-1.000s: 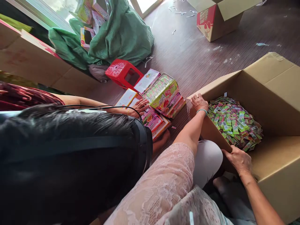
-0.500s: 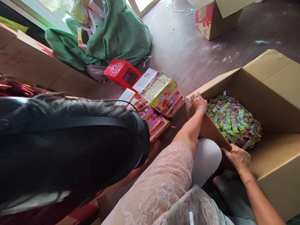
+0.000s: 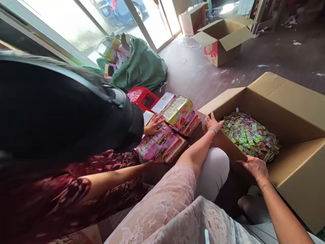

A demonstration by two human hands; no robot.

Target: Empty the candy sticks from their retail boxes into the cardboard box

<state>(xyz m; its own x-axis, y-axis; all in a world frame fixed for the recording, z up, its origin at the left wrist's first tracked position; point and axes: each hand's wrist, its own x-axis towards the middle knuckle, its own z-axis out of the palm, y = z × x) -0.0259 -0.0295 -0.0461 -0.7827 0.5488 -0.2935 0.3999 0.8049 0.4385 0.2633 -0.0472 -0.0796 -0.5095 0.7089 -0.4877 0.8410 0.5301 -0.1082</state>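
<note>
A large open cardboard box (image 3: 299, 173) stands on the floor at my right, with a heap of small green and pink sachets (image 3: 251, 135) inside. My left hand (image 3: 213, 123), with a beaded bracelet at the wrist, holds the box's near side at its far end. Its fingers lie over the wall and the thumb points inward. Closer to me, my right hand (image 3: 256, 167) grips the near end of that same side, its fingers partly hidden. Neither hand touches the sachets.
A co-worker (image 3: 71, 112) leans in from the left, one hand (image 3: 154, 125) on stacked pink and green retail packs (image 3: 162, 144). Behind are a red stool (image 3: 138, 95), a stuffed green sack (image 3: 142, 64) and another open carton (image 3: 215, 54). Paper scraps lie about the floor.
The view has tilted up, showing more of the doorway and room. The co-worker's head has shifted up, uncovering more of the packs. Both my hands stay on the cardboard box.
</note>
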